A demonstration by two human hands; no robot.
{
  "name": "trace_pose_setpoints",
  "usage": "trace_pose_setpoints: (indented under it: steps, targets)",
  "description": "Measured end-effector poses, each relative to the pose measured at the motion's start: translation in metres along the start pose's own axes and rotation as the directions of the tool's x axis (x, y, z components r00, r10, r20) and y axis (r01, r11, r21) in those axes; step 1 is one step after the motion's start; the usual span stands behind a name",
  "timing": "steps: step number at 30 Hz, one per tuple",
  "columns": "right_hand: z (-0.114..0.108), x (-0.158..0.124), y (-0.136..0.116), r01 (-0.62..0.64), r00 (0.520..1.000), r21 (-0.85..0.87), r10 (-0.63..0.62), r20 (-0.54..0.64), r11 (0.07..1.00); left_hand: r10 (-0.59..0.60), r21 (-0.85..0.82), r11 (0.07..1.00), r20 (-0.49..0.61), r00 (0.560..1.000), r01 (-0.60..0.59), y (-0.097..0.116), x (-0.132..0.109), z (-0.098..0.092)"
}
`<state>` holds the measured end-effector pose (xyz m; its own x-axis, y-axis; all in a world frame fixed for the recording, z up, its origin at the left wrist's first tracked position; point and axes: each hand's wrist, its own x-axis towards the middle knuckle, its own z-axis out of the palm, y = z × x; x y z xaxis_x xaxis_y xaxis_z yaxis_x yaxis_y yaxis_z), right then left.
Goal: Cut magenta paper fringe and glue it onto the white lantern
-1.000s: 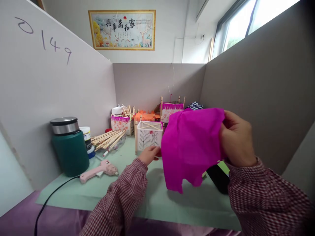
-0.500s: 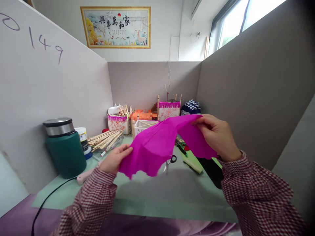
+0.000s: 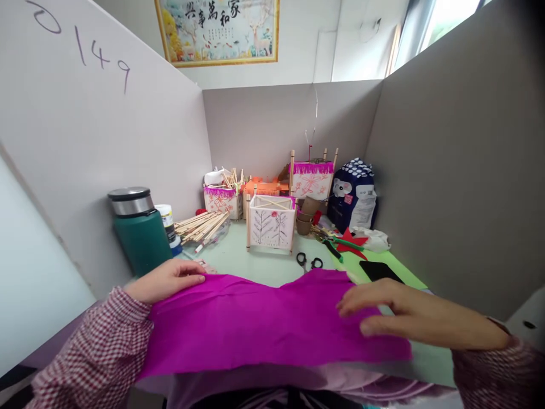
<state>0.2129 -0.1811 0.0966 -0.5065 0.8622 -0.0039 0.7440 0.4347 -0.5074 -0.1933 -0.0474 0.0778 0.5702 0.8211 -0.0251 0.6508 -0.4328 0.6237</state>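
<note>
A magenta sheet of thin paper or cloth (image 3: 255, 326) lies spread across the front of the table, creased, with a dip in its far edge. At its far left corner my left hand (image 3: 170, 278) pinches the edge between thumb and fingers. Over its right part hovers my right hand (image 3: 383, 309), thumb and fingers apart and gripping nothing; whether the fingertips touch the sheet I cannot tell. Just beyond the sheet are black-handled scissors (image 3: 315, 263), their blades mostly covered by it. Behind them stands a white square lantern (image 3: 271, 227) with stick corners and drawn branches.
On the left are a green thermos (image 3: 140, 238), a white tub (image 3: 166, 218) and a pile of wooden sticks (image 3: 204, 227). To the right lie green-handled pliers (image 3: 334, 250), a red star (image 3: 351, 243) and a black phone-like slab (image 3: 380, 271). Grey partitions (image 3: 289, 119) enclose the table.
The magenta sheet has come down from mid-air and now lies spread out nearer to me. My right hand has let go of it and opened; the left still pinches its edge. The view has tilted down.
</note>
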Motion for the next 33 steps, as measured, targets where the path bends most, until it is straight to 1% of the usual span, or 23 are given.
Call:
trace_pose_setpoints:
  steps: [2,3,5,6,8,9,11,12,13,14,15,16,18,19,20,22,24,25,27,30,32,33]
  targets:
    - [0.011,0.020,0.014,-0.103,0.986,-0.059,0.094,-0.137,0.993,-0.016,0.070,0.997,0.002,1.000,0.015,-0.010,-0.003,0.006]
    - [0.017,0.029,0.022,-0.136,0.975,-0.107,0.114,-0.190,0.985,-0.025,0.097,0.995,-0.011,1.000,0.026,-0.014,-0.005,0.008]
    - [0.024,0.041,0.039,-0.207,0.950,-0.197,0.149,-0.274,0.958,-0.030,0.127,0.991,-0.062,0.998,0.038,-0.022,-0.008,0.011]
    - [0.025,0.044,0.047,-0.262,0.927,-0.218,0.183,-0.327,0.940,-0.027,0.133,0.990,-0.102,0.994,0.041,-0.025,-0.009,0.012]
    - [0.022,0.041,0.064,-0.374,0.859,-0.196,0.259,-0.441,0.907,-0.016,0.150,0.988,-0.184,0.983,0.044,-0.029,-0.012,0.012]
    - [0.018,0.037,0.072,-0.426,0.815,-0.171,0.294,-0.500,0.888,-0.007,0.167,0.985,-0.216,0.976,0.044,-0.031,-0.013,0.012]
    - [0.009,0.026,0.088,-0.526,0.710,-0.142,0.342,-0.615,0.839,0.022,0.221,0.975,-0.259,0.966,0.037,-0.031,-0.016,0.010]
    - [0.005,0.021,0.094,-0.565,0.675,-0.153,0.348,-0.651,0.811,0.042,0.248,0.968,-0.280,0.959,0.030,-0.031,-0.016,0.010]
    - [0.003,0.017,0.098,-0.595,0.653,-0.168,0.351,-0.671,0.786,0.063,0.273,0.962,-0.305,0.950,0.023,-0.030,-0.017,0.009]
    - [0.002,0.015,0.101,-0.612,0.648,-0.185,0.353,-0.674,0.769,0.086,0.296,0.955,-0.332,0.940,0.017,-0.028,-0.017,0.008]
    - [0.002,0.014,0.102,-0.610,0.659,-0.194,0.355,-0.663,0.768,0.109,0.318,0.948,-0.361,0.926,0.012,-0.026,-0.017,0.007]
    - [0.004,0.015,0.101,-0.588,0.682,-0.191,0.354,-0.640,0.786,0.129,0.337,0.941,-0.387,0.913,0.010,-0.024,-0.017,0.006]
    - [0.010,0.022,0.094,-0.484,0.754,-0.153,0.321,-0.573,0.862,0.160,0.372,0.928,-0.419,0.894,0.009,-0.019,-0.016,0.003]
    - [0.015,0.027,0.089,-0.410,0.797,-0.138,0.280,-0.535,0.902,0.166,0.387,0.922,-0.423,0.891,0.013,-0.017,-0.015,0.001]
    - [0.020,0.034,0.083,-0.331,0.842,-0.138,0.226,-0.491,0.934,0.164,0.401,0.916,-0.420,0.893,0.020,-0.015,-0.013,-0.001]
    - [0.030,0.049,0.073,-0.213,0.906,-0.203,0.115,-0.407,0.956,0.146,0.418,0.907,-0.406,0.902,0.041,-0.014,-0.009,-0.005]
    - [0.039,0.065,0.068,-0.163,0.939,-0.311,0.051,-0.339,0.936,0.112,0.415,0.907,-0.396,0.911,0.069,-0.015,-0.004,-0.009]
    - [0.042,0.073,0.068,-0.157,0.947,-0.357,0.037,-0.320,0.921,0.094,0.406,0.911,-0.387,0.917,0.078,-0.015,-0.001,-0.011]
    - [0.045,0.085,0.070,-0.180,0.942,-0.407,0.037,-0.334,0.896,0.062,0.378,0.922,-0.365,0.929,0.087,-0.016,0.004,-0.015]
    - [0.038,0.089,0.074,-0.264,0.895,-0.370,0.083,-0.438,0.891,0.026,0.334,0.939,-0.321,0.947,0.087,-0.014,0.011,-0.021]
    - [0.028,0.083,0.074,-0.322,0.857,-0.311,0.135,-0.498,0.894,0.000,0.311,0.946,-0.286,0.958,0.093,-0.013,0.015,-0.025]
    - [0.023,0.078,0.073,-0.335,0.848,-0.297,0.149,-0.508,0.894,-0.009,0.303,0.948,-0.270,0.963,0.094,-0.012,0.017,-0.027]
